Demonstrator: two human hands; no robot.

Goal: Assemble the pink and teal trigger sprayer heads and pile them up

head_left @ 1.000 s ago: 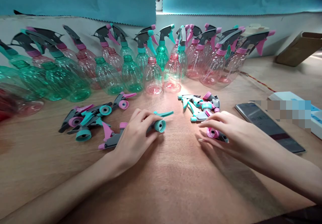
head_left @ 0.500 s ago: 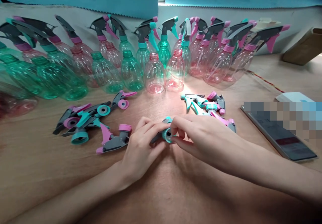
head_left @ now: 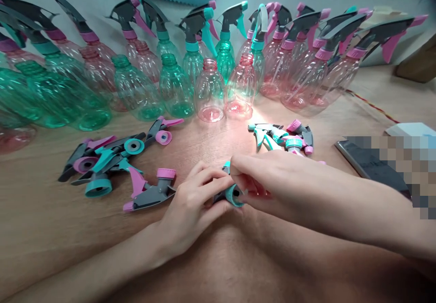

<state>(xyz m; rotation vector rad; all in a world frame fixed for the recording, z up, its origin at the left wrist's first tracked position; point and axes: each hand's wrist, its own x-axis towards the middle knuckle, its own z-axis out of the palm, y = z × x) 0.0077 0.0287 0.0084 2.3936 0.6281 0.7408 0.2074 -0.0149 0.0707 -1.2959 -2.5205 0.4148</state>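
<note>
Since a second ago, the right hand (head_left: 270, 178) has left the grey, pink and teal plastic spray heads (head_left: 293, 145) beyond it for the grey plastic trigger spray head (head_left: 226, 195) between both hands. The left hand (head_left: 195, 198) grasps its body, seemingly steadying the round, hollow teal collar (head_left: 233, 201) for the right, which curls at the rim; whether it pinches anything, I cannot tell.

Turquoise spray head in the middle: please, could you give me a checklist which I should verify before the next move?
1. Turquoise spray head steadied by the left grip: ok, fingers around it.
2. Collar opening uncovered: not ok, the right grip partly covers it.
3. Exact contact of right fingertips: cannot tell, partly hidden.
4. Two central pink bottles upright, necks open: ok.
5. Phone clear of the right forearm: cannot tell, they meet in this view.
</note>
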